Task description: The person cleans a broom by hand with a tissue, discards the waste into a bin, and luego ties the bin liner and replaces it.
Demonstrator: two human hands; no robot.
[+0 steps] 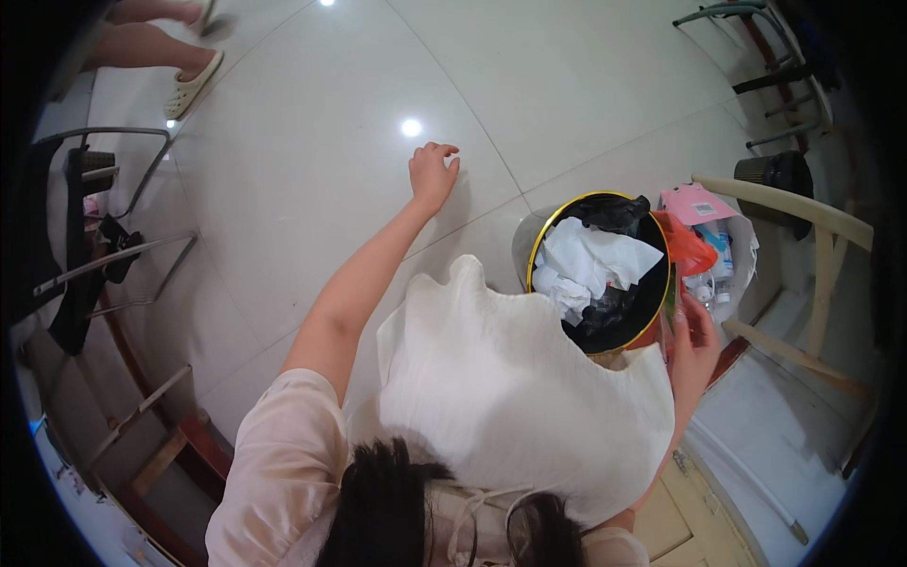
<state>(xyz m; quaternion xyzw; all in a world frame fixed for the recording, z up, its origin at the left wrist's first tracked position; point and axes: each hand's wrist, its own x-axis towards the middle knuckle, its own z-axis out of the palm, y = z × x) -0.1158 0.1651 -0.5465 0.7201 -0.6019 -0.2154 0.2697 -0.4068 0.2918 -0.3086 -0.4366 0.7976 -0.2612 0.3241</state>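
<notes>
My left hand (pixel 434 177) is out over the tiled floor (pixel 319 170), fingers loosely curled and apart, with nothing in it. My right hand (pixel 694 340) is low beside a round black trash bin (pixel 542 234) with a yellow rim. Its fingertips are near the bin's outer side and some coloured plastic there; whether they grip anything cannot be made out. Crumpled white paper (pixel 584 251) and a black plastic bag (pixel 611 211) fill part of the bin. To its right, a red plastic bag (pixel 686 244) lies against a pink and white bag (pixel 698 202) containing plastic bottles (pixel 723 259).
A pale wooden chair (pixel 786 197) stands at right, with a dark ribbed bin (pixel 772 184) behind it. Metal-framed chairs are at left (pixel 134 248) and upper right (pixel 779 67). Another person's foot in a cream clog (pixel 191 88) is at upper left.
</notes>
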